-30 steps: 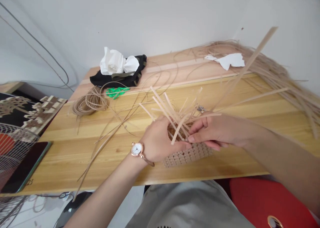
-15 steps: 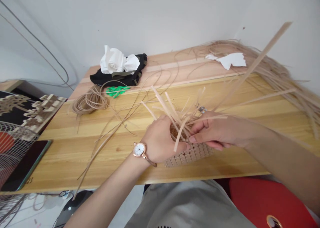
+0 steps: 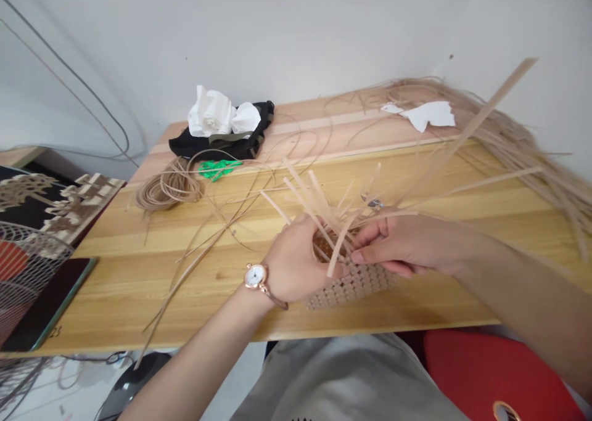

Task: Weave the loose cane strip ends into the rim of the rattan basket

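A small woven basket [image 3: 351,287] of tan strips lies near the table's front edge, with loose strip ends [image 3: 319,199] fanning up from its rim. My left hand [image 3: 300,254], with a watch [image 3: 255,276] on its wrist, grips the basket's left side, thumb along the near rim. At the right rim, my right hand [image 3: 393,245] pinches a strip between thumb and forefinger; its other fingers are curled. One long strip [image 3: 481,116] rises from behind the right hand towards the upper right. The basket's inside is partly hidden by strips.
On the wooden table [image 3: 222,310] are a strip coil [image 3: 169,187], a black bag [image 3: 194,147] with white tissue [image 3: 210,113], a green item [image 3: 217,169], small metal object [image 3: 372,202], phone [image 3: 49,304], white paper [image 3: 430,116] and strip pile [image 3: 518,143]. Left stands a wire basket [image 3: 32,254].
The long strip's tip has dropped slightly, and the curved strip above the rim has shifted a little to the right. Both hands keep nearly the same place and hold.
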`<state>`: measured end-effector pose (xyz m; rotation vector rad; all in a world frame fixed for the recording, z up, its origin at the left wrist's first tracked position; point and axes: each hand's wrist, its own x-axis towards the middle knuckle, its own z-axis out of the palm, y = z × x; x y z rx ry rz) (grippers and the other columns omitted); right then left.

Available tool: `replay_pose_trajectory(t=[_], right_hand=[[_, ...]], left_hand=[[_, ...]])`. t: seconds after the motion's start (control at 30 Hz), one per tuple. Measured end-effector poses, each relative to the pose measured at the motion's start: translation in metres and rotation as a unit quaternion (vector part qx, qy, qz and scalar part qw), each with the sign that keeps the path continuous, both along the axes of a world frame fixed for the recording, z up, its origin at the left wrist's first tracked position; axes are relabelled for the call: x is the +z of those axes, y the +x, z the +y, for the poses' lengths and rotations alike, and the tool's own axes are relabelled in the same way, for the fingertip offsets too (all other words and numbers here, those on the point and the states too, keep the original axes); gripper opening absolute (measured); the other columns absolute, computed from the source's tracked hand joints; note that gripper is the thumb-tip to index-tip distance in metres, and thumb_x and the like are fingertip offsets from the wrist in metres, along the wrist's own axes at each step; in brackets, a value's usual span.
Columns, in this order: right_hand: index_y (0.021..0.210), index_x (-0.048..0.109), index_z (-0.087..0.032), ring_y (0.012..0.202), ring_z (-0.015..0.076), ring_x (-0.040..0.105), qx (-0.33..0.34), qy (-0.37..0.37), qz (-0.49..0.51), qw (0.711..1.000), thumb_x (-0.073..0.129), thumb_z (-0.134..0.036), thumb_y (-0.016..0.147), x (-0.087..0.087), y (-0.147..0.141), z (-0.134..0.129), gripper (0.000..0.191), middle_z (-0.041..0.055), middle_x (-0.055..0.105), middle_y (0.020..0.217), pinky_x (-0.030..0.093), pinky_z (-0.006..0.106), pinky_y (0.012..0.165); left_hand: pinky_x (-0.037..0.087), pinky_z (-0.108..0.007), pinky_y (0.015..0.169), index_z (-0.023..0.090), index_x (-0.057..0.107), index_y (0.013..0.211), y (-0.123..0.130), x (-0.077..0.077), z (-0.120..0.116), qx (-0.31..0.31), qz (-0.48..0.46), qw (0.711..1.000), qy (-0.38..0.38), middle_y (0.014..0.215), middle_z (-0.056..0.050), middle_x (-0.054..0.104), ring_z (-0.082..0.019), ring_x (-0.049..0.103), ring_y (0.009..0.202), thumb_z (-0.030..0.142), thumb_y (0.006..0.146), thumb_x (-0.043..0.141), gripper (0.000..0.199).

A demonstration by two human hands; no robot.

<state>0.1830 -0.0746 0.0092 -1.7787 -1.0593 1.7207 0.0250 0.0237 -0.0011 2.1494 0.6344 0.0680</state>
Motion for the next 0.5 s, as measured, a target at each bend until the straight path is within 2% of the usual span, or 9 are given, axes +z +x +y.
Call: replay_pose_trajectory(t=[0.13, 0.3, 0.5], right_hand=[[0.074, 0.065, -0.016, 0.026, 0.0018, 0.026, -0.001, -0.007, 0.005, 1.000, 0.058, -0.031, 0.073, -0.0001, -0.0009, 0.0001, 0.017, -0.0091, 0.040, 0.029, 0.018, 0.014, 0.032], [0.072, 0.063, -0.016, 0.026, 0.0016, 0.026, -0.018, -0.016, 0.002, 1.000, 0.059, -0.031, 0.072, -0.0007, -0.0013, 0.0001, 0.016, -0.0090, 0.041, 0.029, 0.017, 0.015, 0.031], [0.072, 0.062, -0.015, 0.026, 0.0016, 0.026, -0.013, -0.013, 0.009, 1.000, 0.057, -0.030, 0.074, -0.0034, -0.0005, 0.0006, 0.015, -0.0097, 0.041, 0.029, 0.019, 0.015, 0.032]], left_hand=[[0.048, -0.036, 0.074, 0.019, 0.058, 0.091, 0.0008, 0.0004, -0.0017, 0.005, 0.002, 1.000, 0.018, 0.091, -0.004, 0.062, -0.023, 0.058, 0.084, 0.027, 0.058, 0.067, 0.035], [0.047, -0.038, 0.072, 0.021, 0.058, 0.091, 0.0020, 0.0024, -0.0041, 0.011, 0.027, 0.997, 0.076, 0.091, -0.004, 0.060, -0.025, 0.056, 0.084, 0.029, 0.060, 0.063, 0.032], [0.045, -0.039, 0.077, 0.023, 0.058, 0.093, 0.0014, 0.0033, -0.0070, 0.003, 0.027, 0.994, 0.108, 0.096, -0.003, 0.058, -0.025, 0.055, 0.087, 0.028, 0.062, 0.061, 0.031]])
